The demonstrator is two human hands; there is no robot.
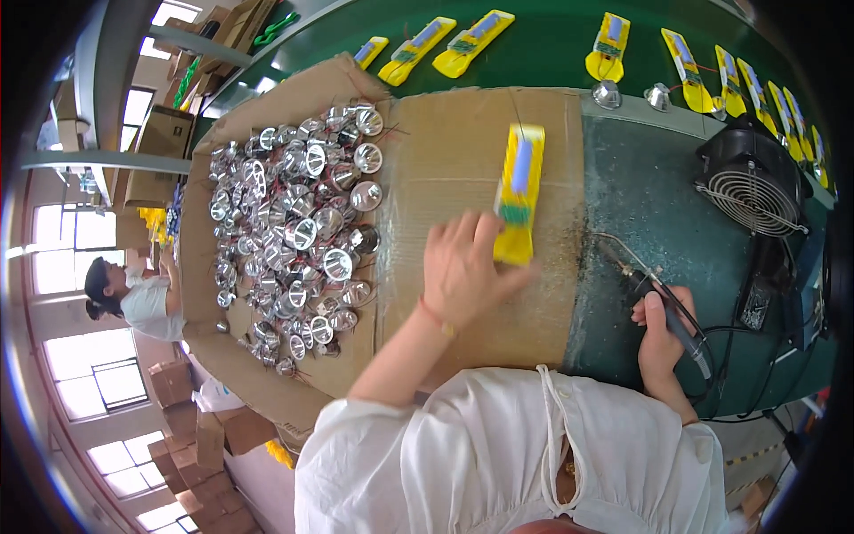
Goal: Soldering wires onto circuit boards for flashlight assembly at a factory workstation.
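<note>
On the cardboard in front of me lies a yellow flashlight housing point(525, 151) with a blue-violet cell and a small green circuit board. My left hand point(464, 271) is over its lower left side, thumb spread from the fingers. The hand is slightly blurred, and nothing shows in its grip. My right hand point(663, 334) is closed around the handle of a soldering iron point(678, 327) with a cable. The iron's thin tip side points up and left over the dark green tabletop. A thin wire point(520, 116) sticks out from the housing's top end.
Left is a cardboard box point(267, 107) full of silvery reflector cups point(302, 233) with wires. More yellow housings point(418, 49) line the green far surface, with loose reflectors point(607, 94) beside some. A black fan point(752, 182) stands right. Another person point(151, 298) works at far left.
</note>
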